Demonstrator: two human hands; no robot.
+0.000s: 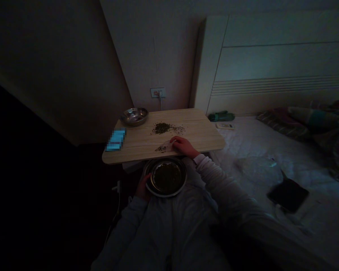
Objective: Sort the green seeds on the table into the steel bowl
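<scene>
My left hand (143, 188) grips the left rim of a round metal bowl (183, 184), which is at my lap below the table's front edge. A dark mass of small bits (167, 177) lies inside it. My right hand (183, 146) rests at the front of the wooden table (138, 145) with its fingers curled down; what they hold, if anything, is hidden. Just left of those fingers is a small scatter of dark bits (161, 149). Farther back on the tabletop sits a larger heap of dark green-brown bits (162, 128), with loose ones spread to its right.
A second metal bowl (134, 116) stands at the table's back left, and a lit phone (116, 140) lies at the left edge. On the bed to the right are a green bottle (222, 116), a pale remote (225, 126) and a dark flat object (288, 195). The room is dim.
</scene>
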